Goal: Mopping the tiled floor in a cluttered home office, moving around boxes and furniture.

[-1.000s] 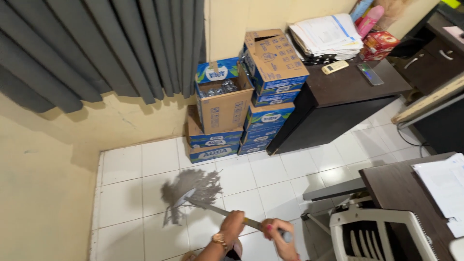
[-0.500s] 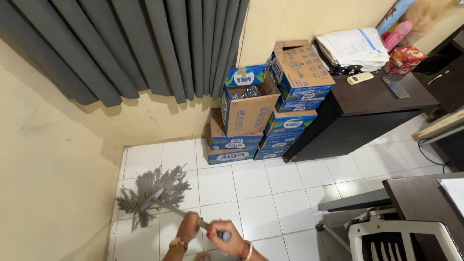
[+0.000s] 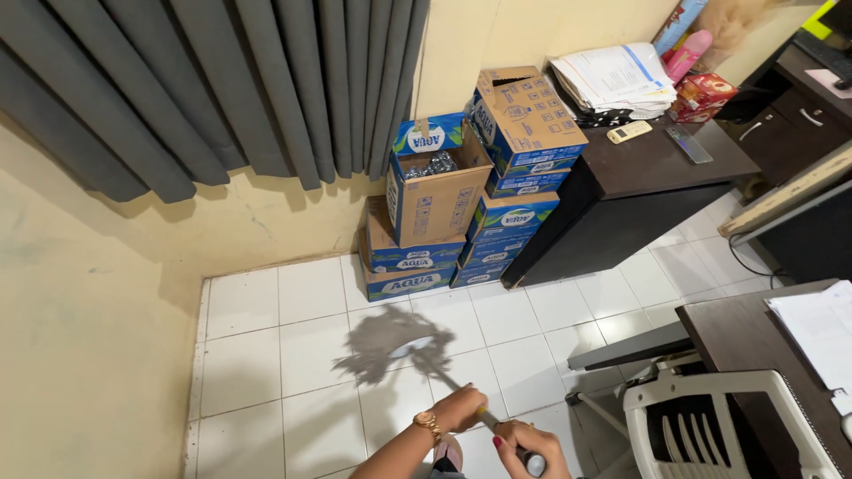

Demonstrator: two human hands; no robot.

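Grey string mop head point(image 3: 388, 342) on white floor tiles point(image 3: 309, 359) just beyond the fingers point(image 3: 510, 436), whose nails are red. Farther off, brown-and-blue cartons point(image 3: 426, 200), dark grey curtains point(image 3: 231, 84), yellow wall point(image 3: 84, 355), dark brown bench point(image 3: 657, 160).

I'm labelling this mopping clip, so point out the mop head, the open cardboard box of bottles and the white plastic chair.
mop head point(image 3: 388, 341), head view, middle of the grey strands.
open cardboard box point(image 3: 432, 206), head view, its brown front face.
white plastic chair point(image 3: 710, 417), head view, slatted backrest.

The mop head point(image 3: 388, 341) was matt grey string, its handle point(image 3: 461, 395) smooth metal, on glossy white tiles point(image 3: 311, 293) beside cardboard boxes point(image 3: 444, 204).
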